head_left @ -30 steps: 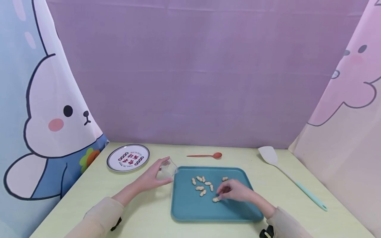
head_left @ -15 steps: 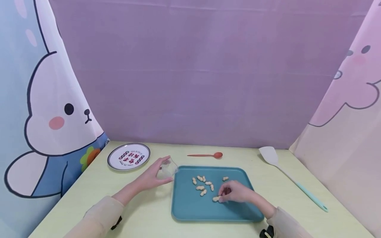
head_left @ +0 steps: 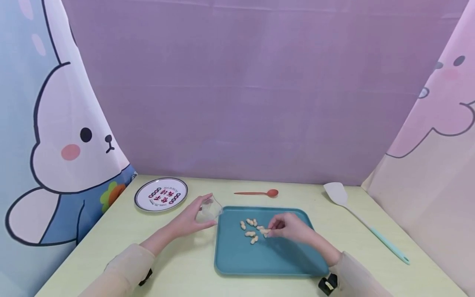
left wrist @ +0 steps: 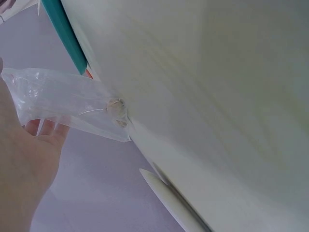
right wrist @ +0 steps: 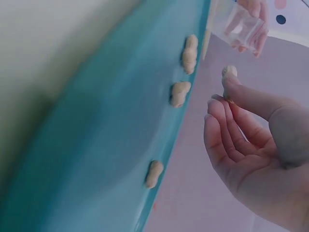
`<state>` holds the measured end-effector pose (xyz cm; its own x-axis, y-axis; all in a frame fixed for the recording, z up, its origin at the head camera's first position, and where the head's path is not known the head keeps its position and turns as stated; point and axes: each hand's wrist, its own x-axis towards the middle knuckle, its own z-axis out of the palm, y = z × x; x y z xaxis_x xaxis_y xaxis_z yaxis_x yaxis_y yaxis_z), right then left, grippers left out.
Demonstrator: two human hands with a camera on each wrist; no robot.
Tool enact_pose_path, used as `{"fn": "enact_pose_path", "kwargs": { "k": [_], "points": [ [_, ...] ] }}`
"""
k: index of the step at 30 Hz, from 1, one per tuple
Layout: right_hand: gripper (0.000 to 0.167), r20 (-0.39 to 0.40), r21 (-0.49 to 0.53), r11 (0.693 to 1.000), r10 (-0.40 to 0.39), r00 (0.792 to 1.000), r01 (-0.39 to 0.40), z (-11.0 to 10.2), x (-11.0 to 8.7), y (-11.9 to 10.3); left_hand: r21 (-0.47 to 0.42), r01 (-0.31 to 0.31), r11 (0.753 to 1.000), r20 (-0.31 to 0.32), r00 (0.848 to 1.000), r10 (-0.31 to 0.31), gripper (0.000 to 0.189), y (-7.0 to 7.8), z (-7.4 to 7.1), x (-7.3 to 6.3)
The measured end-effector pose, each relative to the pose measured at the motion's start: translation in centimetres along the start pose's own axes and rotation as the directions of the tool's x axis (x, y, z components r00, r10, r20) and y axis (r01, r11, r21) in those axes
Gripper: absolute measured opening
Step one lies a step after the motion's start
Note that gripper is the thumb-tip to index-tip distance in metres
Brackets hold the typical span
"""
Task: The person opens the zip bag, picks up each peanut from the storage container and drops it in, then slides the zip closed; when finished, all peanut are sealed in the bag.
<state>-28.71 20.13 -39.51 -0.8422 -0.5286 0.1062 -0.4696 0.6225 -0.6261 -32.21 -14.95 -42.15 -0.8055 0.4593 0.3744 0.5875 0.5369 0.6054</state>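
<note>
My left hand (head_left: 191, 218) holds a clear plastic bag (head_left: 210, 211) by its mouth, just left of the teal tray (head_left: 241, 263). In the left wrist view, a few tan lumps like peanuts (left wrist: 116, 108) lie at the bag's bottom. Thumb and fingertips of my right hand (head_left: 291, 227) pinch a peanut (right wrist: 229, 79), raised over the tray. Several loose peanuts (head_left: 250, 234) are spread across the tray's left and middle; the right hand hides part of its far right.
A white plate (head_left: 161, 194) with red lettering sits back left. Behind the tray lies a red spoon (head_left: 272, 193). To the right is a long spatula (head_left: 335, 193) with a mint handle. A purple curtain (head_left: 241, 95) closes off the back.
The right hand has lifted a peanut from the tray's front middle and moved it away from the body and slightly left. The left hand with the bag has stayed in place.
</note>
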Motion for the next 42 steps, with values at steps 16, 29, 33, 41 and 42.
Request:
{"fn": "enact_pose_path", "kwargs": {
  "k": [16,29,33,41,42],
  "points": [
    [0.018,-0.199,0.106,0.982,-0.134,0.971,0.157,1.9,4.3,-4.0,-0.005,-0.016,1.0,-0.01,1.0,0.016,0.086,0.0,0.0,-0.3],
    [0.019,-0.272,0.134,0.965,-0.181,0.945,0.223,4.9,8.2,-7.2,-0.01,-0.028,1.0,-0.009,1.0,0.028,0.085,0.0,0.1,-0.2],
    [0.019,-0.272,0.145,0.965,-0.172,0.947,0.217,5.6,8.9,-7.6,-0.015,-0.044,0.999,-0.013,0.999,0.044,0.084,0.1,0.1,-0.1],
    [0.019,-0.309,0.13,0.967,-0.17,0.936,0.219,6.2,9.5,-8.0,-0.004,-0.052,0.999,-0.013,0.999,0.052,0.085,0.0,0.1,-0.1],
    [0.018,-0.31,0.129,0.967,-0.17,0.935,0.219,6.2,9.5,-8.1,-0.001,-0.051,0.999,-0.012,0.999,0.051,0.085,0.0,0.1,-0.1]
  ]
}}
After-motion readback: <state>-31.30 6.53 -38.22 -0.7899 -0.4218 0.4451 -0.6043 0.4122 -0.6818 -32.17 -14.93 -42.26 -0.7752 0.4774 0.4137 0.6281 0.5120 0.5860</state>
